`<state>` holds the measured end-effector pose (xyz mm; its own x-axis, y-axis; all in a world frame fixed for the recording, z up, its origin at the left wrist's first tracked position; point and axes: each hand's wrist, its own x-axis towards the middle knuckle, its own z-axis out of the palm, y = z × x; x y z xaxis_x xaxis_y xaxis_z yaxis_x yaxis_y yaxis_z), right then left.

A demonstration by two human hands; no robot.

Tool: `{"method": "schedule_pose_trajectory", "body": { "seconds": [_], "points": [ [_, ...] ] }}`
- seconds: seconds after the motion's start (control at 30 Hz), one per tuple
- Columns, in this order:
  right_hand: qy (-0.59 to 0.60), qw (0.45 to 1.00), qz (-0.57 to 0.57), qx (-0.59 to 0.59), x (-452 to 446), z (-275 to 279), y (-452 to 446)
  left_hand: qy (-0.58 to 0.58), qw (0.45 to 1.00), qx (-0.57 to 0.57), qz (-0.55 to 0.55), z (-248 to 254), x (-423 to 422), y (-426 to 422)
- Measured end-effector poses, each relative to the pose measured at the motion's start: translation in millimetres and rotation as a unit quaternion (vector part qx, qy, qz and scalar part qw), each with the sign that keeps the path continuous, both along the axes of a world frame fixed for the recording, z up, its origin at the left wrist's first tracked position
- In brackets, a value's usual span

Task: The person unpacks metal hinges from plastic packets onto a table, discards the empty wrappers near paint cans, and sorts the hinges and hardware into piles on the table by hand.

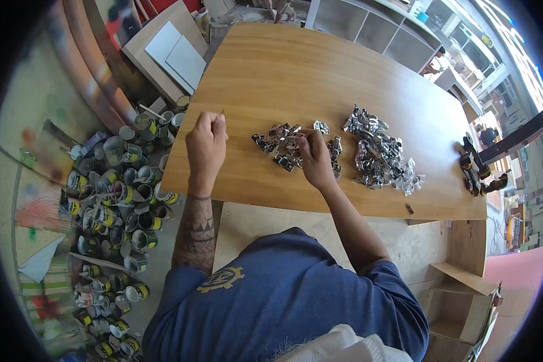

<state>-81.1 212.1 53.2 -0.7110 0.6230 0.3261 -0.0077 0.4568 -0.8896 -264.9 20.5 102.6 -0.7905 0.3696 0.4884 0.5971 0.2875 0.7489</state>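
Note:
My left hand (206, 148) is closed above the left part of the wooden table (271, 72); a tiny tip shows at its fingers, but I cannot make out what it holds. My right hand (315, 158) is closed over a loose group of shiny metal hardware pieces (273, 139), its thumb and fingers pinched together on something too small to name. One metal piece (321, 127) lies just beyond it. To its right is a larger heap of similar pieces (377, 151), with clear plastic wrapping (409, 178) at its near end.
Dark power tools (473, 166) stand at the table's right edge, and a small dark item (409, 209) lies near the front edge. Many paint cans (127, 193) cover the floor at left. White shelving (365, 27) stands behind. Part of a person (438, 59) shows far right.

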Motion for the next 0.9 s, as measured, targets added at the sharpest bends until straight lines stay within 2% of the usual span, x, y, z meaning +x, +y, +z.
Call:
{"method": "schedule_pose_trajectory", "body": {
  "seconds": [0.03,0.07,0.1,0.13,0.17,0.2,0.23,0.37,0.47,0.5,0.57,0.7,0.77,0.83,0.9],
  "points": [
    [-0.049,0.999,-0.006,0.016,-0.7,-3.3,5.7,-0.044,0.999,0.006,-0.030,-5.5,7.2,-1.5],
    [-0.099,0.994,-0.014,0.031,-0.7,-7.6,12.0,-0.026,0.998,0.021,-0.049,-13.5,11.7,-3.1],
    [-0.100,0.994,-0.023,0.030,-1.9,-16.0,19.6,-0.027,0.998,0.021,-0.058,-19.1,16.0,-6.3],
    [-0.061,0.982,-0.046,0.174,-2.9,-23.7,25.5,-0.036,0.997,0.023,-0.064,-24.8,19.9,-10.5],
    [-0.024,0.947,-0.068,0.314,-1.0,-32.0,31.4,-0.045,0.996,0.024,-0.072,-29.6,23.8,-14.7],
    [-0.061,0.962,-0.064,0.257,2.8,-23.4,31.9,-0.046,0.995,0.021,-0.087,-31.9,26.9,-19.4],
    [-0.064,0.962,-0.077,0.254,6.6,-22.7,40.4,-0.059,0.995,0.010,-0.080,-32.5,28.8,-25.4],
    [-0.092,0.917,-0.190,0.338,21.7,-25.4,100.7,-0.079,0.995,-0.004,-0.068,-36.3,33.9,-42.7],
    [-0.259,0.876,-0.258,0.313,37.4,-35.1,158.7,-0.086,0.994,-0.012,-0.073,-36.8,38.0,-44.3],
    [-0.328,0.849,-0.266,0.318,41.4,-43.3,177.6,-0.087,0.993,-0.012,-0.079,-35.6,40.1,-43.6],
    [-0.372,0.839,-0.241,0.317,49.1,-46.2,196.1,-0.090,0.992,-0.008,-0.091,-39.9,43.7,-39.7],
    [-0.399,0.842,-0.214,0.293,42.9,-46.3,211.1,-0.085,0.988,-0.010,-0.132,-43.9,51.1,-30.3],
    [-0.415,0.831,-0.256,0.267,34.2,-28.1,195.3,-0.091,0.986,-0.012,-0.141,-44.3,55.4,-27.5],
    [-0.408,0.823,-0.244,0.311,26.1,-34.0,203.6,-0.096,0.982,-0.013,-0.162,-43.5,60.6,-24.1],
    [-0.344,0.791,-0.147,0.484,20.9,-44.3,215.4,-0.096,0.982,-0.012,-0.165,-40.4,66.3,-20.1]
  ]
}}
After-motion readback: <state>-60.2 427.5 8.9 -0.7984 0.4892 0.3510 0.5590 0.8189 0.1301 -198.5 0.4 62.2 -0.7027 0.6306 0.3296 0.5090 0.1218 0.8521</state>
